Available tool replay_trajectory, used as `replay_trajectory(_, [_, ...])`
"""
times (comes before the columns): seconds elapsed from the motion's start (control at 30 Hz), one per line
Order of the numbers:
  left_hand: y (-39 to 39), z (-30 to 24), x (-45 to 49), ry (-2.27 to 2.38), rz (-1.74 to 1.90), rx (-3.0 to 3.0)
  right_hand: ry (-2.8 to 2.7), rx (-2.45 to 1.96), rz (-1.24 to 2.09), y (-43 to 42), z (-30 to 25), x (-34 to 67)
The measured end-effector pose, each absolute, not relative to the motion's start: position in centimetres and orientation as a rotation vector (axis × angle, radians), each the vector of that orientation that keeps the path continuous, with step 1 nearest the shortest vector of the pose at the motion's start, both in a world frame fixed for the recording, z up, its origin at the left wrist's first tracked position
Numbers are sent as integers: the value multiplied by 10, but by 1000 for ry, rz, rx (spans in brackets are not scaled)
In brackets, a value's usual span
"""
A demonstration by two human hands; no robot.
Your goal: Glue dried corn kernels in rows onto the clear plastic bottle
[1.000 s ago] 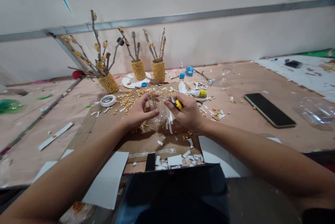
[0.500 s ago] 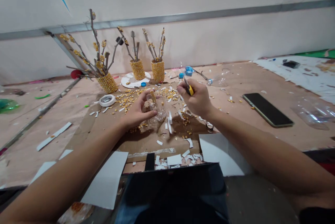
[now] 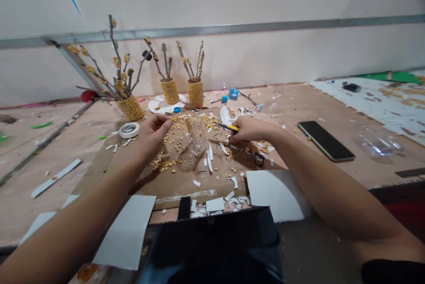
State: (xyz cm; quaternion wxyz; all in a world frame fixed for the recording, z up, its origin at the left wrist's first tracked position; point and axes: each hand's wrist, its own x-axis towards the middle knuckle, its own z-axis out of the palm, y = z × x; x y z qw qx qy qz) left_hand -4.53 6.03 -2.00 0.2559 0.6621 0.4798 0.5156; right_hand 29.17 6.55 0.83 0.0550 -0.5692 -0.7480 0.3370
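Observation:
My left hand (image 3: 151, 135) hovers over scattered corn kernels (image 3: 166, 164) on the cardboard (image 3: 133, 173). Its fingers are curled into a pinch, and what they hold is too small to see. A clear plastic bottle piece (image 3: 194, 142) with a few kernels stuck to it stands free between my hands, touched by neither. My right hand (image 3: 250, 130) rests to the right of it and grips a slim yellow-handled tool (image 3: 226, 126), whose tip points left toward the bottle piece.
Three kernel-covered pots holding twigs (image 3: 131, 106) (image 3: 170, 91) (image 3: 195, 92) stand at the back beside a white plate (image 3: 156, 106). A tape roll (image 3: 129, 130) lies on the left, and a black phone (image 3: 325, 141) and a clear bottle (image 3: 376, 144) on the right. White sheets (image 3: 275, 193) and paper scraps lie near me.
My left hand let go of the bottle piece and moved left over the kernels. My right hand, still holding the tool, swung out to the right and came down beside the bottle piece.

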Motion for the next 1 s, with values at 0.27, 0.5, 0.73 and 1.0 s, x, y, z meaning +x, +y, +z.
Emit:
replay_trajectory(0.27, [68,17,-94,1509,688,2267,-2212,-1724,851,73,-3,291])
replay_trajectory(0.5, [67,-6,-81,1592,421,2440,-2127,-1730,774,70,-8,283])
replay_trajectory(0.73, [89,-28,-69,1613,498,2428,-2058,-1745,672,71,-16,276])
replay_trajectory(1.0, [72,-23,-59,1678,959,2264,-1937,-1533,377,61,-19,283])
